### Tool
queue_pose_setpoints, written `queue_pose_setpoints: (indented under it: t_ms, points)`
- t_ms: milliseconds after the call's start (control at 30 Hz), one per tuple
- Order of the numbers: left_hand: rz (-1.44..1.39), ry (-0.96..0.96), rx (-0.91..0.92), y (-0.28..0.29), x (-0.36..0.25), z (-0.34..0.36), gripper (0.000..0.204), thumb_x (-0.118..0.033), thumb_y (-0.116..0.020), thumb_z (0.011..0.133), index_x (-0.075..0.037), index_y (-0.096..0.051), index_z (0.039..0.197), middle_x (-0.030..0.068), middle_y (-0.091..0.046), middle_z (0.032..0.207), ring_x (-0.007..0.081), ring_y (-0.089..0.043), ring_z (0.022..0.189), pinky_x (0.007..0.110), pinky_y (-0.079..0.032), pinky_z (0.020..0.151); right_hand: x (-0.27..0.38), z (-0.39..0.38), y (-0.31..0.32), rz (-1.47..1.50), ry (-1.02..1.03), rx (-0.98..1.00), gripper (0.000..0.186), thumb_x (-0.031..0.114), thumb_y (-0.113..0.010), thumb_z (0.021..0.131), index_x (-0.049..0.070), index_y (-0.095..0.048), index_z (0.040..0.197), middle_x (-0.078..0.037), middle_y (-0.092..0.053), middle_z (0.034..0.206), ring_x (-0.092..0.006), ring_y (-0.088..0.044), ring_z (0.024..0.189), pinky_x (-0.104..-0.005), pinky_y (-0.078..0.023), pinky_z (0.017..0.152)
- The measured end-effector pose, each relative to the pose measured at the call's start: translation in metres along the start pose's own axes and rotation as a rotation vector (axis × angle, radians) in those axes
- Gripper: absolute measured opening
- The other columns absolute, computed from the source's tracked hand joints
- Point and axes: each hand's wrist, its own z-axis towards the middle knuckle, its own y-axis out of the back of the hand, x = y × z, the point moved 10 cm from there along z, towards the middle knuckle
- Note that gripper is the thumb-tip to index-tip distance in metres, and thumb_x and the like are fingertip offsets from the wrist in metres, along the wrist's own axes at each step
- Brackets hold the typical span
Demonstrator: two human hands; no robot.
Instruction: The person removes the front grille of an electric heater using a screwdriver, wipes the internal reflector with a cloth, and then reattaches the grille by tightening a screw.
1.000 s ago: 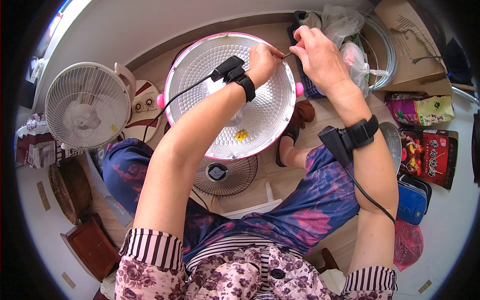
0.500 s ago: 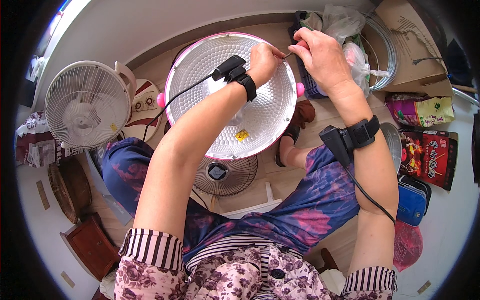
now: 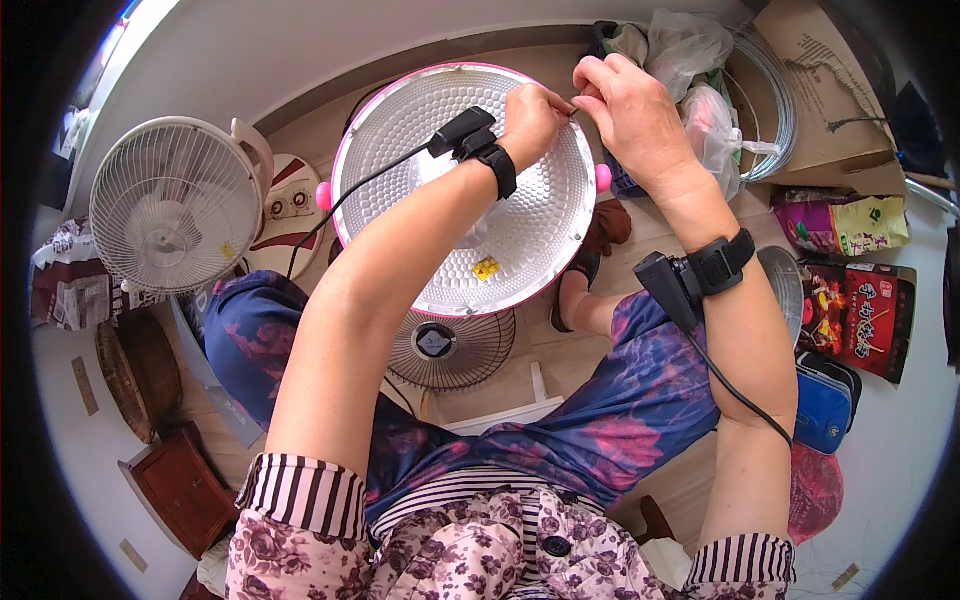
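A round silver dish heater point(image 3: 400, 240) with a dimpled reflector, pink rim and pink side knobs stands in front of me. My left hand point(image 3: 535, 122) reaches over its face, with thumb and fingers pinched together at the upper right rim. What they pinch is hidden. Right beside those fingertips, my right hand point(image 3: 632, 115) is closed around a thin screwdriver, its handle now covered by the fingers. The tool's end meets the rim at the left fingertips. A small yellow sticker is on the lower part of the reflector.
A white fan head point(image 3: 165, 215) lies at the left beside a white base with dials point(image 3: 290, 203). Below the heater is a dark wire fan grille point(image 3: 455, 350). Plastic bags point(image 3: 690, 50), coiled wire point(image 3: 780, 100) and a cardboard box point(image 3: 835, 150) crowd the right.
My right hand has turned and its fingers now cover the reddish handle seen earlier. The heater has shifted very slightly to the right. My left hand stays at the rim.
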Motion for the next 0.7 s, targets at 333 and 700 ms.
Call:
queue_pose_setpoints:
  t_ms: [333, 700]
  points:
    - [-0.023, 0.028, 0.056, -0.009, 0.012, 0.004, 0.016, 0.000, -0.065, 0.067, -0.009, -0.074, 0.078, 0.0159, -0.067, 0.073, 0.0260, -0.066, 0.069, 0.033, -0.053, 0.070, -0.025, -0.002, 0.003, -0.040, -0.129, -0.037, 0.021, 0.017, -0.060, 0.085, 0.003, -0.050, 0.097, -0.017, -0.054, 0.092, -0.0369, -0.059, 0.083, -0.0438, -0.049, 0.072]
    - [0.115, 0.005, 0.148, -0.002, 0.017, 0.019, 0.025, -0.002, -0.067, 0.063, -0.012, -0.074, 0.084, 0.0061, -0.068, 0.079, 0.0205, -0.064, 0.078, 0.031, -0.050, 0.072, -0.015, -0.002, 0.001, 0.089, -0.081, 0.064, 0.024, -0.001, -0.057, 0.075, 0.004, -0.048, 0.097, -0.015, -0.053, 0.094, -0.0332, -0.058, 0.087, -0.0418, -0.048, 0.075]
